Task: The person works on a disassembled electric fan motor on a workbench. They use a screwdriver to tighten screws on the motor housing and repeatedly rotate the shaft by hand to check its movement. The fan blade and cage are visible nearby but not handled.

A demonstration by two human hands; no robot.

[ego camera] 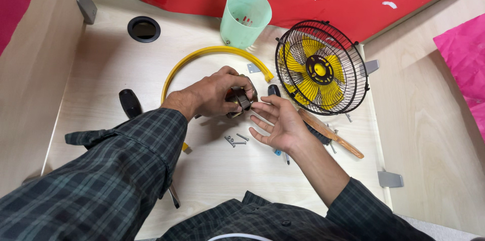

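Note:
My left hand (214, 92) is closed over a small dark motor (240, 100) with metal parts, holding it just above the wooden desk (111, 64). Beside it on the right, my right hand (279, 122) is open, palm up with fingers spread, its fingertips close to the motor. A few loose screws (236, 140) lie on the desk below both hands. The black wire fan guard with yellow blades (320, 67) rests to the right of my hands.
A yellow curved ring (202, 55) arcs behind my left hand. A pale green plastic cup (245, 17) stands at the back. A wooden-handled brush (333, 136) lies right of my wrist. A black-handled tool (130, 103) sits left; a round cable hole (144, 29) is far left.

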